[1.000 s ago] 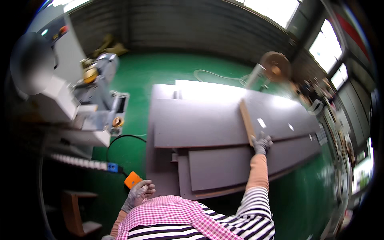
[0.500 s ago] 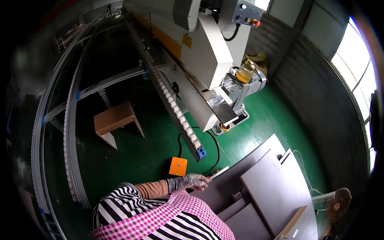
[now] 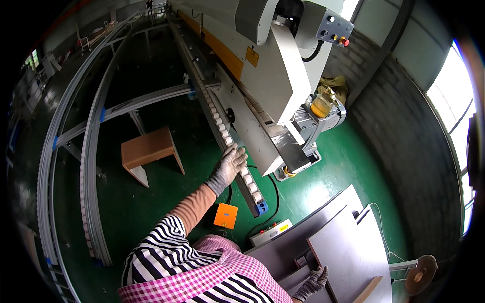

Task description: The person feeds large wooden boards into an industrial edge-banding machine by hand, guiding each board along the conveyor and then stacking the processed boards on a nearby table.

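Note:
My left hand (image 3: 230, 162), in a grey glove, reaches forward with its fingers spread flat on the white roller rail (image 3: 214, 113) along the front of a big white edge-banding machine (image 3: 275, 76). It holds nothing. My right hand (image 3: 312, 284), also gloved, is low at the lower edge of the view. Its fingers curl over the near edge of a grey panel (image 3: 351, 247) on top of a stack of grey panels.
A small wooden stool (image 3: 146, 149) stands on the green floor left of the rail. An orange box (image 3: 226, 215) and a white control box (image 3: 269, 233) lie by my body. Curved roller tracks (image 3: 87, 166) run along the left. A round stand (image 3: 418, 272) is at lower right.
The view has swung from the panel stack to the machine. My left hand rose from beside the orange box onto the roller rail. My right hand now rests at the near panel edge.

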Available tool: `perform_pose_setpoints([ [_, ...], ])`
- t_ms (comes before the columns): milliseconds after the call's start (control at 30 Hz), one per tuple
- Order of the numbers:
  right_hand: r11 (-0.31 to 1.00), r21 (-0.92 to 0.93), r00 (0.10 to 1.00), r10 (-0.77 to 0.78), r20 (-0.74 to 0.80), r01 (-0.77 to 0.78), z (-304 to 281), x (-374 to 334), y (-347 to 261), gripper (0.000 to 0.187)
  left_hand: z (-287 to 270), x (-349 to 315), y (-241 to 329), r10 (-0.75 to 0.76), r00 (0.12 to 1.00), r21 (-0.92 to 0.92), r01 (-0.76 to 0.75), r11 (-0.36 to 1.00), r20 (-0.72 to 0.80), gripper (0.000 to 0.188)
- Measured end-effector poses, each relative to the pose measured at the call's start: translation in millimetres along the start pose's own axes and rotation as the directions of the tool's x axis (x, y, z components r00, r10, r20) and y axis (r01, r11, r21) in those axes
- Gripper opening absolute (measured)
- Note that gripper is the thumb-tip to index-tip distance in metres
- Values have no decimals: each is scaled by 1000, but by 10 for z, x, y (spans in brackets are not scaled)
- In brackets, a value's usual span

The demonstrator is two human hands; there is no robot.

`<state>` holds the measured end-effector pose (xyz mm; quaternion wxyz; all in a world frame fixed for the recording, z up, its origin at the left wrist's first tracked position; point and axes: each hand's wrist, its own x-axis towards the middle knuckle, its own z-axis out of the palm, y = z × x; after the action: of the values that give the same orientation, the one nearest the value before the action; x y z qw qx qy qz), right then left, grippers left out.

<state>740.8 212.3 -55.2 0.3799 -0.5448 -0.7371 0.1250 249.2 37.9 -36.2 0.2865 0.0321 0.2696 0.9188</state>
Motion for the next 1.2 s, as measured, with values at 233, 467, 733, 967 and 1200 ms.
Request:
perform_pose_setpoints([
  [233, 995, 86, 998, 46, -38, -43, -178, -2, -23, 57, -178, 780, 13, 117, 986, 129, -101, 986, -119, 49],
  [467, 991, 105, 994, 89, -63, -82, -242, -79, -104, 56, -289, 1187, 104, 160, 970, 119, -140, 983, -184, 50],
  [733, 987, 116, 989, 123, -82, -113, -312, -155, -185, 55, -241, 1554, 327, 180, 956, 182, -139, 973, -232, 51],
  [967, 984, 138, 988, 125, -86, -113, -376, -191, -203, 54, -341, 1943, 394, 189, 945, 237, -126, 963, -267, 61],
  [1200, 983, 145, 988, 130, -80, -117, -393, -204, -271, 53, -446, 2411, 361, 99, 913, 184, -27, 983, -396, 62],
])
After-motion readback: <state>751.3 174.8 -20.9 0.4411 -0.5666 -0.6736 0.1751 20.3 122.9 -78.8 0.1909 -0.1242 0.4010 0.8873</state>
